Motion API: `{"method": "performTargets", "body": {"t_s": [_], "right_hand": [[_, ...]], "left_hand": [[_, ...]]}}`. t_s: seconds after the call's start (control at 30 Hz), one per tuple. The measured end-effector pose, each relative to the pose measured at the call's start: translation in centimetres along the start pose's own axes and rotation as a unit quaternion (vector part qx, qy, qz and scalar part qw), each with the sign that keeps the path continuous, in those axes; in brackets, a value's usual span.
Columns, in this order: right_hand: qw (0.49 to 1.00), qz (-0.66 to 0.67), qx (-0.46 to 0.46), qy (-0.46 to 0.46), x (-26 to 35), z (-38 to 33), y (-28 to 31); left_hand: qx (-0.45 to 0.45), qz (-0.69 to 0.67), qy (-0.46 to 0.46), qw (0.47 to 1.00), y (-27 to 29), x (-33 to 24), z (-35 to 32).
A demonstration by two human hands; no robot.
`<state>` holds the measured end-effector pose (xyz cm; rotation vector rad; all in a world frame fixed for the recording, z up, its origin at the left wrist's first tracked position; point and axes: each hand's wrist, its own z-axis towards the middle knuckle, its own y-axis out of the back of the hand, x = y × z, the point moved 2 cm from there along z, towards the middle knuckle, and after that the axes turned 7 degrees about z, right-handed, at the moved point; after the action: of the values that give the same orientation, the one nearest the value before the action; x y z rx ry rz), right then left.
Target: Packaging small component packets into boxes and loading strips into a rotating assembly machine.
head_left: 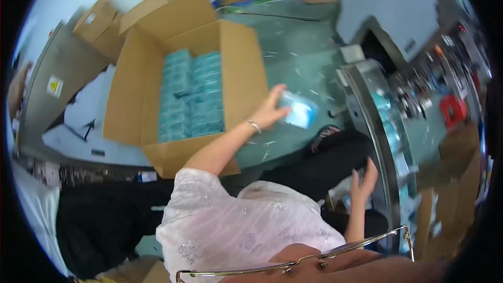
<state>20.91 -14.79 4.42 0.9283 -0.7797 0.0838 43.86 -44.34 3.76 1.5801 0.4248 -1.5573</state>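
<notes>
My left hand (268, 110) reaches out over the green floor and grips a clear packet with blue contents (299, 110), just right of a large open cardboard box (243, 73). Inside the box lie several stacked blue packets (191, 94) in neat rows. My right hand (364, 178) hovers lower down with its fingers spread, next to the curved metal edge of a conveyor (374, 120), and holds nothing. More packets (382, 105) ride on the conveyor belt.
Further cardboard boxes (99, 21) stand at the back left and top. A grey machine (398, 10) with a cluttered bench and a red object (453, 110) fills the right side. Dark trousers and a shoe (327, 133) are below.
</notes>
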Motion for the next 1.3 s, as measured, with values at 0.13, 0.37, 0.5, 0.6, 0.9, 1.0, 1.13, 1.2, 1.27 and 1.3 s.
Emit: {"method": "performTargets", "body": {"t_s": [0.13, 0.37, 0.5, 0.6, 0.9, 1.0, 1.13, 1.2, 1.27, 1.3], "right_hand": [[0.99, 0.036, -0.012, -0.137, -9.1, -5.1, 3.0], [0.966, -0.145, 0.002, -0.214, -16.0, -4.6, 7.5], [0.97, -0.176, 0.025, -0.165, -16.6, -6.1, 10.6], [0.963, -0.175, 0.027, -0.203, -17.6, -9.1, 13.0], [0.884, -0.297, -0.093, -0.348, -17.9, -17.5, 23.8], [0.866, -0.378, -0.049, -0.323, -12.9, -11.6, 18.2], [0.859, -0.322, -0.181, -0.354, -16.2, -16.0, 21.7], [0.83, -0.305, -0.236, -0.403, -16.9, -18.3, 23.7], [0.808, -0.312, -0.273, -0.42, -19.8, -21.1, 26.2], [0.796, -0.298, -0.301, -0.432, -21.7, -22.2, 27.0]], "left_hand": [[-0.306, 0.291, 0.019, 0.906, 20.0, 3.8, -5.4], [-0.172, 0.576, 0.179, 0.779, 30.3, 13.1, -6.5], [-0.052, 0.618, 0.199, 0.759, 32.1, 20.5, -6.8], [-0.041, 0.654, 0.276, 0.703, 36.0, 24.4, -11.0], [0.059, 0.578, 0.549, 0.6, 28.7, 22.2, -3.2], [-0.054, 0.686, 0.268, 0.675, 31.2, 20.0, -1.8], [-0.181, 0.616, -0.203, 0.74, 17.5, 9.4, 6.2], [-0.186, 0.552, -0.28, 0.763, 9.1, 3.3, 8.6], [-0.069, 0.477, -0.342, 0.807, -1.7, -2.8, 9.4], [-0.026, 0.426, -0.374, 0.823, -6.3, -5.1, 9.1]]}}
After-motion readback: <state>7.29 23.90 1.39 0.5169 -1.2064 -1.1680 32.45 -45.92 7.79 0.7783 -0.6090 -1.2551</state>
